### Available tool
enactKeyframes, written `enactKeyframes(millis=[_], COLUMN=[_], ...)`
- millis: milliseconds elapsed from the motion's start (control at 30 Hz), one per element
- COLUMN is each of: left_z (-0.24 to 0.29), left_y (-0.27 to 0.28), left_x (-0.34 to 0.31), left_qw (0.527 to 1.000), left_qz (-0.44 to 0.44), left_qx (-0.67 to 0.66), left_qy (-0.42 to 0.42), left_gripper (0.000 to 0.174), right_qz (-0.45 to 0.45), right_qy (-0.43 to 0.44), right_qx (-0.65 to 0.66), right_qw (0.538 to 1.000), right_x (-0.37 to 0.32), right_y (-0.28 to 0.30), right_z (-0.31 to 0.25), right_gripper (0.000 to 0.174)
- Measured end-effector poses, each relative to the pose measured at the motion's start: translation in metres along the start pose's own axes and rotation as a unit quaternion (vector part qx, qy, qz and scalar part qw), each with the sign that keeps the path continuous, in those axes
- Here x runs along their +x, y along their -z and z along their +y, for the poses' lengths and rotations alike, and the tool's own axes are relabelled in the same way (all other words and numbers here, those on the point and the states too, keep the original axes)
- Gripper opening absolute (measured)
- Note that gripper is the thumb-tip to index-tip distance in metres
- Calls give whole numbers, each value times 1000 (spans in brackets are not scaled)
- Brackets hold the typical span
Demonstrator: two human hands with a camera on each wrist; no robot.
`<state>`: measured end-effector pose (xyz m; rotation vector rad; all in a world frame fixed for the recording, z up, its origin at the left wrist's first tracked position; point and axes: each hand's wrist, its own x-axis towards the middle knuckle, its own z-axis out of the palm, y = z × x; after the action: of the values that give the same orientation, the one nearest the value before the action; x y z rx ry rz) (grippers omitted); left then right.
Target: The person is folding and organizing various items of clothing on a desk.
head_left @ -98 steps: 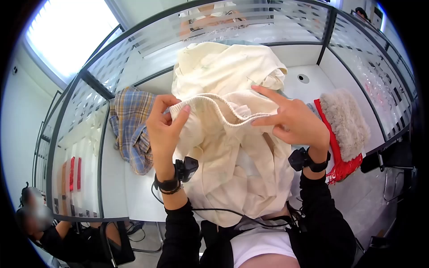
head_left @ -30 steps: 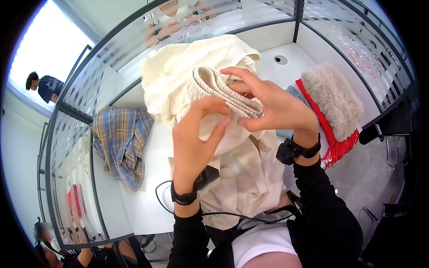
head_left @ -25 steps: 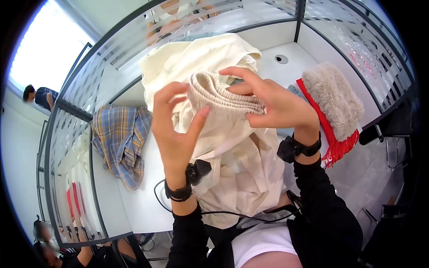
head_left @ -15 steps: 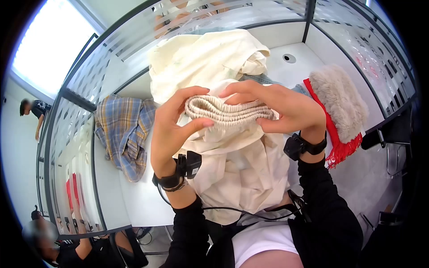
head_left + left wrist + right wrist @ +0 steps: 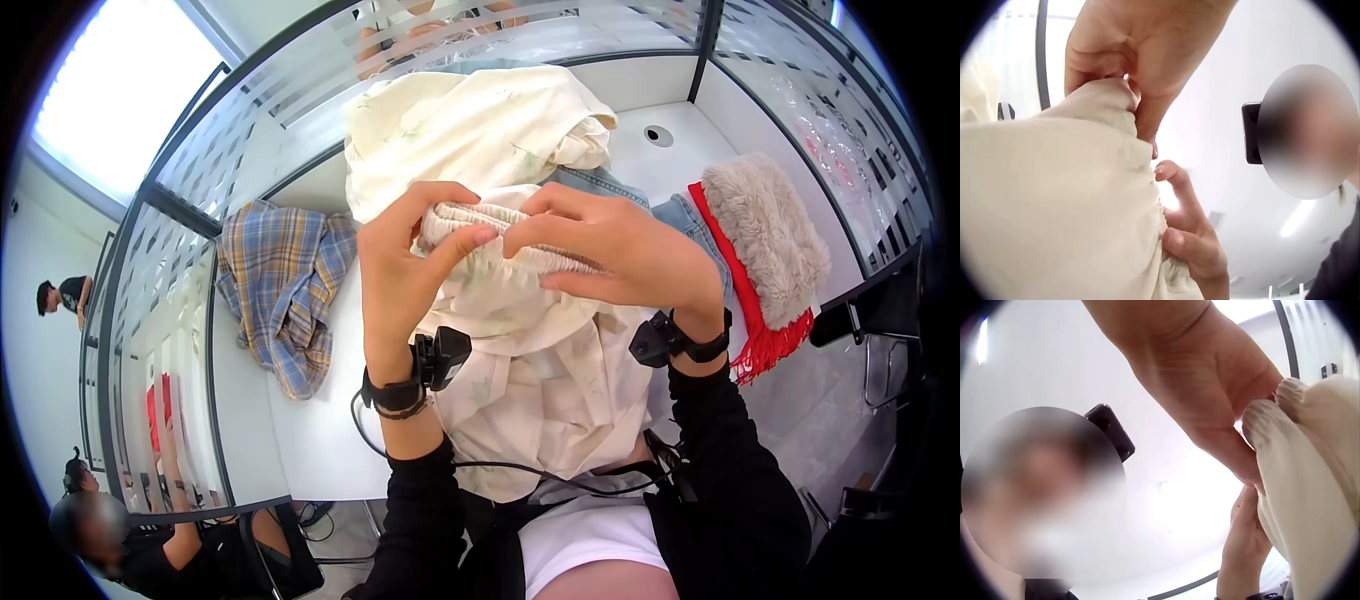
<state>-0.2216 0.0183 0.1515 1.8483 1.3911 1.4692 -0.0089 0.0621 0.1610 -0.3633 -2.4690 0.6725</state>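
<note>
Left hand [image 5: 400, 275] and right hand [image 5: 610, 255] both pinch the waistband [image 5: 490, 240], fingers clamped on it. Cream garment [image 5: 530, 380] hangs over the table [image 5: 300, 440].

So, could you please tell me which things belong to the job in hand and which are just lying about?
In hand: cream garment, its elastic waistband, left hand, right hand.
Lying about: plaid shirt, cream cloth heap, denim piece, fur piece, red fringed scarf.
</note>
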Motion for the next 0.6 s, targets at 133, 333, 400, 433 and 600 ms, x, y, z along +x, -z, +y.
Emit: enactKeyframes(millis=[133, 333, 400, 433, 600], left_z=[-2, -4, -5, -5, -7], left_y=[-1, -5, -6, -7, -7], left_x=[1, 2, 2, 2, 3], left_qw=[999, 997, 997, 997, 998], left_qz=[-3, -27, -32, -34, -47], left_qx=[-35, -69, -71, -67, -45], left_qy=[10, -2, 0, 0, -2], left_gripper=[23, 24, 24, 24, 23], right_qz=[41, -31, -31, -24, -46], right_qy=[49, -1, 4, 13, 2], right_qx=[-33, -29, -34, -34, -40], right_qw=[997, 999, 999, 999, 998], right_x=[4, 7, 6, 6, 6], right_y=[-9, -5, -6, -8, -8], right_z=[6, -1, 0, 3, 2], right_gripper=[35, 29, 29, 28, 26])
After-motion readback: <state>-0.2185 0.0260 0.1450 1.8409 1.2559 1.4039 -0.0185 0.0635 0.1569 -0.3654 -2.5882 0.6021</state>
